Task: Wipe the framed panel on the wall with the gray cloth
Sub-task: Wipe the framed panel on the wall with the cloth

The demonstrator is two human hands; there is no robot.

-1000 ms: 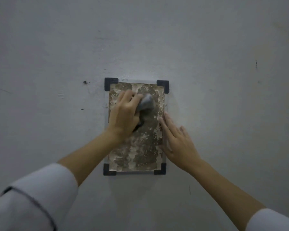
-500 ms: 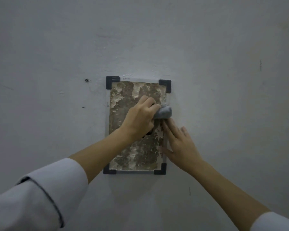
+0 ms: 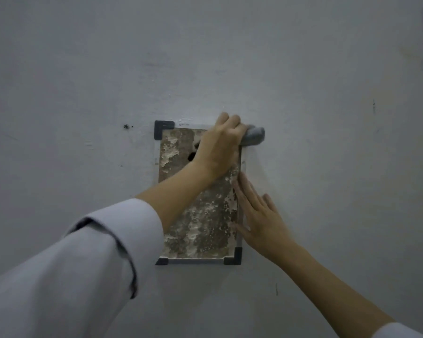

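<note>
While left hand [image 3: 219, 148] grip pinches bunched gray cloth [image 3: 254, 136] | right hand [image 3: 259, 215] spread flat | mottled rectangular panel [image 3: 200, 215]

Occluded and cropped regions during wiping.
Left hand [image 3: 220, 145] hides most of the gray cloth [image 3: 254, 136] and the framed panel [image 3: 178, 152]'s corner beneath its grip; both sleeves run off-frame.

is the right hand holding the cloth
No, the gray cloth is gripped by the left hand at the panel's top right corner, while the right hand lies flat, open, against its right edge.

Dim, scuffed pale wall [image 3: 303, 69]
</note>
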